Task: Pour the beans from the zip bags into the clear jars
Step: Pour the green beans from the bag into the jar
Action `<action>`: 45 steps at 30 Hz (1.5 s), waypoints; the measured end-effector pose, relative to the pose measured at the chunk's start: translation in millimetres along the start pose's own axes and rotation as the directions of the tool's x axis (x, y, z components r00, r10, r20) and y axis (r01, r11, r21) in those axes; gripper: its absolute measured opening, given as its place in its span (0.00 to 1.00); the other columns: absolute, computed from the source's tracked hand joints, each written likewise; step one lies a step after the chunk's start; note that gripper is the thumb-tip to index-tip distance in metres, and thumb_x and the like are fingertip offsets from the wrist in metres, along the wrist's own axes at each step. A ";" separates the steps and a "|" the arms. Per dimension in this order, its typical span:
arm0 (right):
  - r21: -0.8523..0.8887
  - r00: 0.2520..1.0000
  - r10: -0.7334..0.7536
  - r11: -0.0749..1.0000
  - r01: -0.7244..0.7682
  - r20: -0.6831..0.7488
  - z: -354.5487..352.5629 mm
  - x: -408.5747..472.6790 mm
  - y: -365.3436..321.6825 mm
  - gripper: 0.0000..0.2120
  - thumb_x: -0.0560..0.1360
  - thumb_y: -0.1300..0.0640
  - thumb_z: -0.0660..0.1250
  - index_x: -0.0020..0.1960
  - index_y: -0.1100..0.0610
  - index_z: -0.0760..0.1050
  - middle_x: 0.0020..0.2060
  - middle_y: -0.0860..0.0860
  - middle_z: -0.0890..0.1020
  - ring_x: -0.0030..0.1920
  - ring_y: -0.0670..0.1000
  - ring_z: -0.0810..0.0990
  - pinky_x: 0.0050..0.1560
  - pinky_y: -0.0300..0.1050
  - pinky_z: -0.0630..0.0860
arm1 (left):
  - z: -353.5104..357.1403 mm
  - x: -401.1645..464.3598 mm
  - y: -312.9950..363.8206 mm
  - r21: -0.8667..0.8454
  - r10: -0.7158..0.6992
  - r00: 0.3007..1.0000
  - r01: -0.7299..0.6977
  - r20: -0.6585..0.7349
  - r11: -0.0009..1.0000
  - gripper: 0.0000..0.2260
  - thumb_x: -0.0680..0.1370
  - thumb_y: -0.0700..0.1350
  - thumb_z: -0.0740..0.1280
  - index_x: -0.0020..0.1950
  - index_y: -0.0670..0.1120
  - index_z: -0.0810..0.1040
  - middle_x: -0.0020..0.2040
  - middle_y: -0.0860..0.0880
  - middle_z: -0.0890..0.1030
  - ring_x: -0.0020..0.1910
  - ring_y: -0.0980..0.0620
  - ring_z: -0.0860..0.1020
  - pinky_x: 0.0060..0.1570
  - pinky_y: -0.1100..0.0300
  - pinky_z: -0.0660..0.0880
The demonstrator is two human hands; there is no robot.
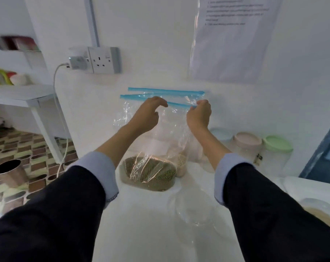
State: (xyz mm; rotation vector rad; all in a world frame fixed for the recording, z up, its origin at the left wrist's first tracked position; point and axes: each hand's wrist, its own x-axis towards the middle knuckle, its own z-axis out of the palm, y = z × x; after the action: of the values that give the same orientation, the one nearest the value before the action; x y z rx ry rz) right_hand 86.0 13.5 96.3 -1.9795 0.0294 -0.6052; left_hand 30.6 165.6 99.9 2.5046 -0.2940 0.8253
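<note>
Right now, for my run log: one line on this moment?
step: opening bag | left hand: at zip | right hand: pinches zip | green beans: in bag | jar: empty

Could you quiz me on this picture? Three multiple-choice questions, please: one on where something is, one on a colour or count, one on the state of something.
1. Where do the lidded jars stand?
A. On the floor
B. On the counter, right of the bag
C. On the left shelf

2. What colour is the bag's zip strip?
A. Blue
B. Red
C. Yellow

3. What is the right hand doing?
A. Resting flat
B. Holding a jar
C. Pinching the bag top

Answers:
1. B: the jars stand on the counter, right of the bag.
2. A: the zip strip is blue.
3. C: the right hand pinches the bag top.
</note>
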 end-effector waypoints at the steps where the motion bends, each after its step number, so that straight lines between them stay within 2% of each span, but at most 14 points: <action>1: 0.064 0.998 0.065 0.996 -0.063 -0.026 3.9 2.2 0.3 0.12 0.79 0.66 0.58 0.62 0.65 0.70 0.60 0.59 0.74 0.61 0.57 0.73 0.56 0.43 0.69 | 1.8 12.8 3.8 -0.008 0.025 0.999 -0.025 -0.021 1.000 0.19 0.74 0.26 0.58 0.61 0.40 0.77 0.63 0.43 0.76 0.64 0.46 0.71 0.59 0.75 0.56; 3: 0.216 0.990 0.139 0.967 -0.136 0.004 9.8 3.3 1.8 0.10 0.79 0.65 0.58 0.58 0.65 0.72 0.53 0.57 0.77 0.54 0.56 0.76 0.51 0.40 0.69 | 6.9 33.9 12.2 -0.039 0.077 0.997 -0.077 -0.005 0.996 0.17 0.76 0.28 0.59 0.61 0.40 0.77 0.63 0.44 0.76 0.63 0.47 0.73 0.58 0.75 0.58; 6: 0.449 0.977 0.185 0.868 -0.214 0.108 12.6 -2.8 3.5 0.03 0.78 0.63 0.63 0.46 0.61 0.75 0.39 0.54 0.77 0.39 0.51 0.74 0.43 0.41 0.73 | 14.7 52.4 25.5 -0.119 0.138 0.983 -0.123 0.120 0.985 0.13 0.79 0.36 0.62 0.64 0.41 0.76 0.63 0.46 0.77 0.62 0.50 0.74 0.57 0.72 0.62; 8: 0.545 0.975 0.182 0.808 -0.223 0.129 9.3 -8.8 2.4 0.09 0.76 0.65 0.67 0.37 0.60 0.74 0.31 0.53 0.75 0.31 0.49 0.71 0.37 0.39 0.72 | 15.8 58.2 32.0 -0.178 0.131 0.968 -0.093 0.216 0.980 0.11 0.79 0.38 0.64 0.61 0.41 0.79 0.58 0.46 0.80 0.56 0.53 0.76 0.52 0.73 0.66; 11: 0.612 0.981 0.139 0.766 -0.195 0.138 1.3 -16.3 -0.4 0.14 0.73 0.70 0.68 0.30 0.61 0.72 0.26 0.54 0.73 0.28 0.49 0.70 0.37 0.43 0.72 | 7.1 61.8 36.2 -0.257 0.150 0.953 -0.080 0.264 0.963 0.07 0.76 0.38 0.68 0.52 0.40 0.84 0.48 0.45 0.84 0.44 0.55 0.79 0.46 0.72 0.72; 14: 0.648 0.981 0.066 0.743 -0.169 0.181 -7.8 -22.0 -3.9 0.11 0.75 0.67 0.68 0.33 0.63 0.76 0.28 0.54 0.76 0.30 0.49 0.73 0.41 0.42 0.76 | -2.4 61.4 34.3 -0.308 0.151 0.955 -0.068 0.254 0.949 0.05 0.73 0.38 0.72 0.48 0.40 0.84 0.43 0.46 0.84 0.40 0.57 0.79 0.46 0.68 0.75; 17: 0.617 0.983 0.041 0.774 -0.145 0.179 -10.5 -26.3 -6.3 0.10 0.76 0.64 0.68 0.36 0.62 0.77 0.31 0.54 0.78 0.33 0.50 0.75 0.45 0.44 0.79 | -6.1 56.3 34.6 -0.299 0.113 0.973 -0.049 0.199 0.953 0.05 0.72 0.38 0.73 0.46 0.40 0.84 0.41 0.45 0.83 0.37 0.56 0.79 0.43 0.67 0.76; 20: 0.587 0.987 0.073 0.797 -0.145 0.145 -9.2 -26.9 -9.0 0.12 0.75 0.67 0.67 0.34 0.59 0.76 0.31 0.53 0.78 0.33 0.50 0.76 0.45 0.46 0.78 | -8.5 50.1 34.7 -0.269 0.060 0.988 -0.020 0.140 0.963 0.04 0.72 0.38 0.73 0.45 0.38 0.84 0.40 0.43 0.83 0.37 0.54 0.78 0.43 0.65 0.76; 25: 0.634 0.969 0.192 0.733 -0.248 0.157 -13.9 -24.9 -5.9 0.13 0.76 0.69 0.64 0.35 0.59 0.75 0.32 0.53 0.77 0.33 0.47 0.75 0.43 0.40 0.78 | -23.0 43.1 14.0 -0.117 -0.043 0.994 0.055 0.100 0.992 0.06 0.73 0.40 0.72 0.47 0.39 0.84 0.43 0.44 0.83 0.38 0.55 0.75 0.37 0.73 0.69; 29: 0.636 0.959 0.233 0.718 -0.282 0.163 -14.4 -20.3 2.5 0.14 0.77 0.69 0.62 0.35 0.59 0.74 0.33 0.53 0.77 0.33 0.47 0.73 0.42 0.39 0.77 | -46.8 28.9 -23.4 -0.049 -0.139 0.990 0.139 0.008 0.989 0.06 0.73 0.40 0.72 0.48 0.39 0.84 0.42 0.45 0.82 0.39 0.54 0.74 0.38 0.71 0.67; 32: 0.644 0.955 0.249 0.706 -0.294 0.163 -11.4 -17.6 6.8 0.14 0.78 0.69 0.61 0.35 0.59 0.73 0.32 0.52 0.76 0.32 0.47 0.73 0.37 0.35 0.76 | -63.5 14.5 -53.9 -0.029 -0.208 0.975 0.207 -0.071 0.978 0.05 0.73 0.39 0.72 0.47 0.39 0.84 0.43 0.42 0.83 0.40 0.52 0.75 0.44 0.67 0.66; 39: 0.611 0.956 0.255 0.736 -0.291 0.147 -5.7 -14.8 8.2 0.14 0.78 0.67 0.61 0.36 0.57 0.73 0.33 0.51 0.77 0.32 0.45 0.73 0.37 0.36 0.73 | -84.4 -4.8 -93.7 0.010 -0.305 0.946 0.308 -0.113 0.951 0.06 0.75 0.38 0.70 0.49 0.38 0.83 0.44 0.40 0.83 0.42 0.49 0.75 0.47 0.61 0.71; 42: 0.609 0.956 0.256 0.738 -0.290 0.145 -2.8 -14.3 4.9 0.13 0.79 0.66 0.60 0.37 0.57 0.73 0.33 0.50 0.77 0.31 0.45 0.73 0.36 0.35 0.73 | -82.4 -6.4 -96.3 -0.040 -0.332 0.934 0.329 -0.132 0.943 0.05 0.75 0.37 0.69 0.48 0.36 0.82 0.42 0.40 0.81 0.41 0.48 0.74 0.46 0.59 0.72; 45: 0.628 0.960 0.236 0.727 -0.276 0.149 0.0 -15.8 4.0 0.13 0.79 0.66 0.58 0.38 0.56 0.71 0.34 0.51 0.77 0.31 0.46 0.72 0.34 0.34 0.73 | -78.5 -9.5 -92.0 -0.221 -0.378 0.913 0.341 -0.153 0.914 0.04 0.76 0.36 0.67 0.49 0.37 0.79 0.38 0.43 0.78 0.36 0.52 0.73 0.39 0.64 0.71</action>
State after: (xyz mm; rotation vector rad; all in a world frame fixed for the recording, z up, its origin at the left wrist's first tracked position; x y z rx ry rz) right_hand 73.2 16.0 86.6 -1.2800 0.0503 -0.3080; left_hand 15.3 285.1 114.4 2.1848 0.1505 0.8329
